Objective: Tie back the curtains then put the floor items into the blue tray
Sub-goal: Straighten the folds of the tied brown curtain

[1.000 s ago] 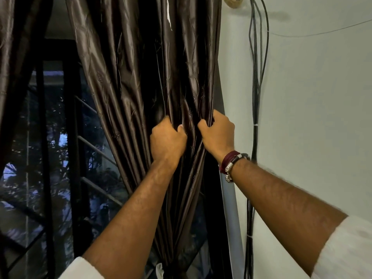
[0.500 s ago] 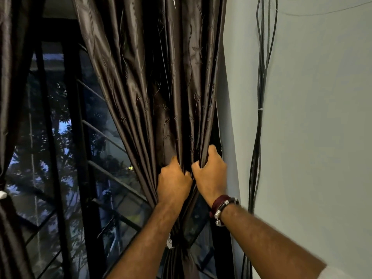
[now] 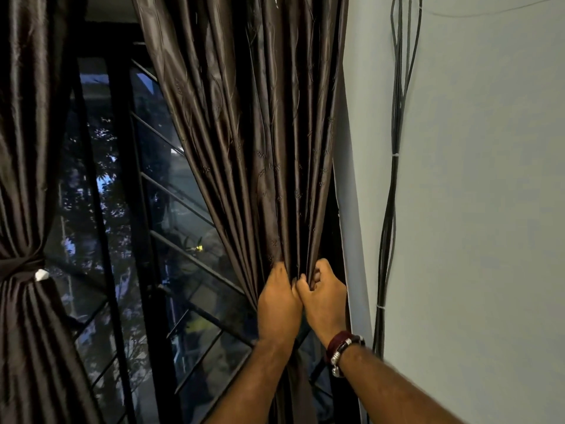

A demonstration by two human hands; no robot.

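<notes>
Lower on curtain (image 3: 260,148), both hands (image 3: 301,298) closer.

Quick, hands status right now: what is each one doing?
Left hand: closed, gripping the gathered right curtain.
Right hand: closed, fingers curled into the same curtain's folds beside the left.

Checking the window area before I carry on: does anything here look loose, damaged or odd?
Mostly tidy. The black cables down the wall hang slack, bowing apart between their white ties. Both hands grip the bunched right curtain; the left curtain is already tied.
</notes>
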